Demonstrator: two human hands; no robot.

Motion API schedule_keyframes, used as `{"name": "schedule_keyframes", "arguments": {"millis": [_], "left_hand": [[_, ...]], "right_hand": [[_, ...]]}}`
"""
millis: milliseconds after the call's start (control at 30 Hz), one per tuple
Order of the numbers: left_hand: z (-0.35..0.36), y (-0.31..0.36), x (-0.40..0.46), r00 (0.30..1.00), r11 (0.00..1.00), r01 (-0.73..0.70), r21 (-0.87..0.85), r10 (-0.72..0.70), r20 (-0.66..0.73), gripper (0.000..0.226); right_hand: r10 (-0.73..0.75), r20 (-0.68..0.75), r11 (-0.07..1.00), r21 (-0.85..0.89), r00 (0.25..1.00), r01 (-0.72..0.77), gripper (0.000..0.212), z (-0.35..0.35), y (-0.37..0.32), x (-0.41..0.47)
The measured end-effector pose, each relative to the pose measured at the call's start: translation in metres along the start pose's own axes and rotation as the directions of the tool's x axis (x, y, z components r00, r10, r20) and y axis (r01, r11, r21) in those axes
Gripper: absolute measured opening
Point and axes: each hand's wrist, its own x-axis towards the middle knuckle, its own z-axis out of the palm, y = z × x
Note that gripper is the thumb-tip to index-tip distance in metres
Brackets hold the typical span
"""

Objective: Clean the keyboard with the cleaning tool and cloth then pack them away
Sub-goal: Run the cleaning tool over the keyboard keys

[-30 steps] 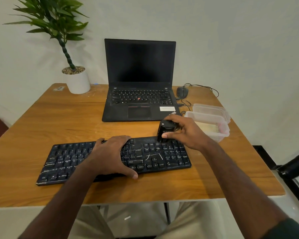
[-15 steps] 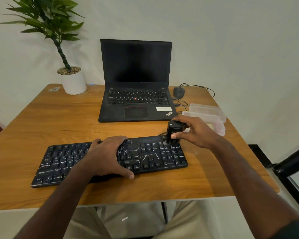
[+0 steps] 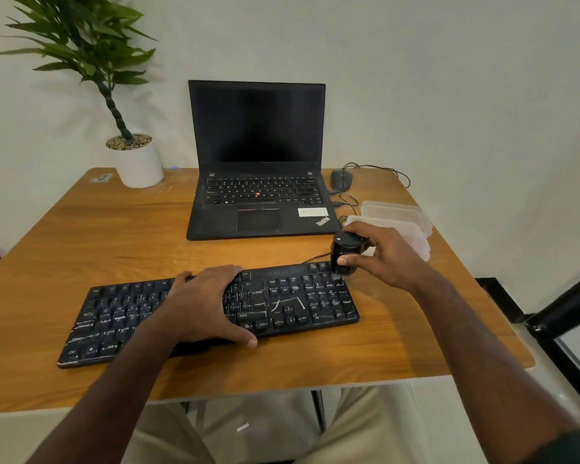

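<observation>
From the head view, a black keyboard [image 3: 211, 313] lies across the near half of a wooden table [image 3: 98, 236], its keys streaked with pale marks. The person's left hand [image 3: 205, 304] rests palm down on the middle of the keyboard, fingers spread and only lightly bent over the far edge, thumb against the near edge; it pins the board and holds nothing else. The right hand [image 3: 387, 254] is at the keyboard's far right corner, its fingers and thumb curled round a small black cleaning tool [image 3: 345, 254]. The tool stands upright with its lower end on or just above the corner keys; contact cannot be told.

Just beyond the right hand sit clear plastic containers [image 3: 406, 217], partly hidden by it; whether a cloth lies inside cannot be told. Farther back, an open black laptop [image 3: 258, 162] with a dark screen stands at the centre, a wired mouse [image 3: 341, 179] to its right. A potted plant [image 3: 138, 162] in a white pot occupies the far left corner.
</observation>
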Motion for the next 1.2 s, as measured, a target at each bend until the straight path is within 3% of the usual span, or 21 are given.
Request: {"name": "schedule_keyframes", "arguments": {"millis": [167, 267, 400, 600, 733, 900, 1033, 1200], "left_hand": [[0.001, 0.000, 0.000, 1.000, 1.000, -0.001, 0.001, 0.001, -0.007, 0.146], [0.001, 0.000, 0.000, 1.000, 1.000, -0.004, 0.008, 0.004, -0.006, 0.144], [0.002, 0.000, 0.000, 1.000, 1.000, -0.006, 0.003, 0.006, -0.013, 0.144], [0.003, 0.000, 0.000, 1.000, 1.000, -0.007, 0.004, 0.007, -0.016, 0.143], [0.004, 0.002, -0.001, 1.000, 1.000, -0.005, 0.004, 0.005, -0.016, 0.143], [0.007, 0.017, -0.005, 0.998, 1.000, -0.010, 0.009, 0.011, -0.065, 0.140], [0.013, 0.019, -0.015, 0.995, 0.998, -0.056, -0.023, 0.054, -0.084, 0.146], [-0.006, -0.057, -0.065, 0.955, 0.982, 0.093, -0.162, -0.134, -0.264, 0.138]], "right_hand": [[0.012, -0.066, 0.992, 0.126, 0.998, -0.003, 0.037, 0.003, -0.006, 0.003], [-0.001, -0.013, 0.996, 0.085, 1.000, 0.002, 0.036, 0.008, -0.005, 0.005], [0.010, -0.073, 0.992, 0.128, 0.997, -0.001, 0.037, 0.012, -0.011, 0.012], [0.011, 0.083, 0.994, 0.106, 0.997, -0.020, 0.037, 0.041, -0.026, 0.021], [0.029, -0.005, 0.998, 0.053, 1.000, -0.029, 0.039, 0.040, -0.029, 0.029], [0.040, -0.063, 0.986, 0.166, 0.997, -0.029, 0.039, 0.062, -0.045, 0.024], [-0.074, -0.041, 0.988, 0.133, 0.996, 0.079, 0.036, 0.091, -0.065, 0.022], [-0.098, 0.005, 0.975, 0.201, 0.995, 0.095, 0.035, 0.110, -0.077, 0.026]]}}
